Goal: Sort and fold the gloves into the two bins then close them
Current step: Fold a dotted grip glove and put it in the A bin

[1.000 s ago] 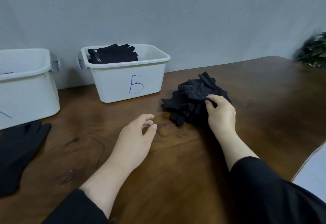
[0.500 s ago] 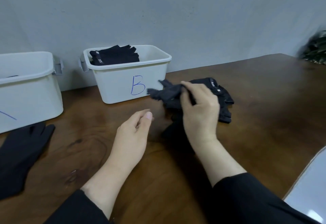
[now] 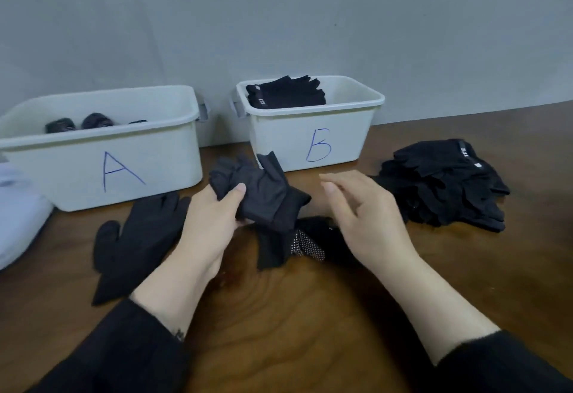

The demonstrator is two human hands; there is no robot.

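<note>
My left hand [image 3: 214, 216] grips a dark grey glove [image 3: 266, 194] held above the table in front of bin B [image 3: 313, 135]. A second glove with white grip dots [image 3: 297, 244] lies on the table beneath it. My right hand [image 3: 362, 216] hovers open just right of the held glove, fingers relaxed, holding nothing. Bin A [image 3: 102, 157] at the left holds rolled dark gloves. Bin B has folded black gloves stacked to its rim. A pile of black gloves [image 3: 443, 185] sits to the right. One flat black glove [image 3: 136, 237] lies left of my left hand.
A white object [image 3: 18, 222], perhaps a lid, lies at the left edge beside bin A. Both bins stand against the grey wall at the back of the wooden table [image 3: 294, 315]. No lids are on the bins.
The right hand lifted a glove off the pile and carried it left. The left hand now grips that glove and the right hand has let go. The view swung left, showing bin A.
</note>
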